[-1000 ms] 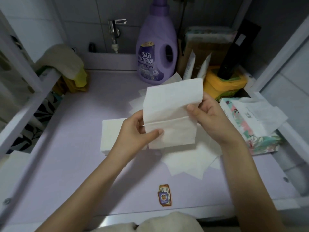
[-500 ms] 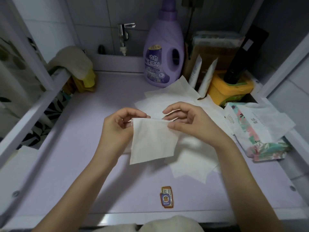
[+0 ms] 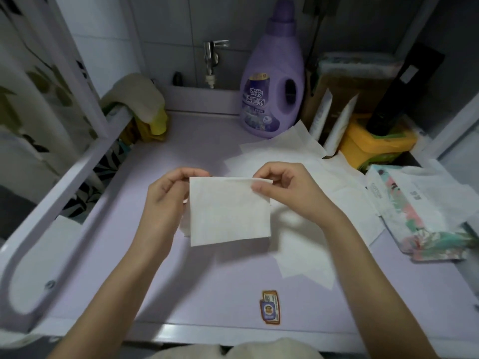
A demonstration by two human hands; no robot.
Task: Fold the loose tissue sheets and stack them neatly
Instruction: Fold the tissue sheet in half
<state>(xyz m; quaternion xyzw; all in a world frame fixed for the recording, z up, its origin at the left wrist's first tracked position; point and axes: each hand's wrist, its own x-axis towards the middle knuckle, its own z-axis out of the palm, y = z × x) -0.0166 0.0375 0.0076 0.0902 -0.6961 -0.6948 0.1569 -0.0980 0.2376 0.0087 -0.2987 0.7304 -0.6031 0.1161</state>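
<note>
Counter top point(image 3: 212, 286): lilac, flat; lies beneath both hands and reaches well past them on every side.

Loose tissue sheets point(image 3: 305, 182): white, unfolded, overlapping in a fan on the counter. They lie behind and to the right of the right hand's fingers, running from near the purple detergent bottle point(image 3: 272, 84) at the back down to a corner below the right wrist. Nearer the right hand than the left.

Tissue pack point(image 3: 420, 211): floral wrapper, one sheet half drawn out; further right again, beyond the loose sheets.

Folded tissue point(image 3: 229, 211): the piece in work. Held in the air between the two hands, hanging down from the fingers, folded edge uppermost. Its long axis appears to run side to side, from one hand across to the other, though it is nearly square. Free lower edge level, clear of the counter.

Left hand point(image 3: 166, 200): fingers closed on the folded tissue's upper left corner, thumb hidden behind the sheet.

Right hand point(image 3: 287, 193): thumb and forefinger pinched together on the upper right corner; remaining fingers curled clear.

Stack of finished tissues: only a sliver of white shows below the left hand's fingers, behind the held piece; cannot tell if it is the stack.

Judgement: the next fold or set-down turns on that side-to-side axis; both hands share it equally.
</note>
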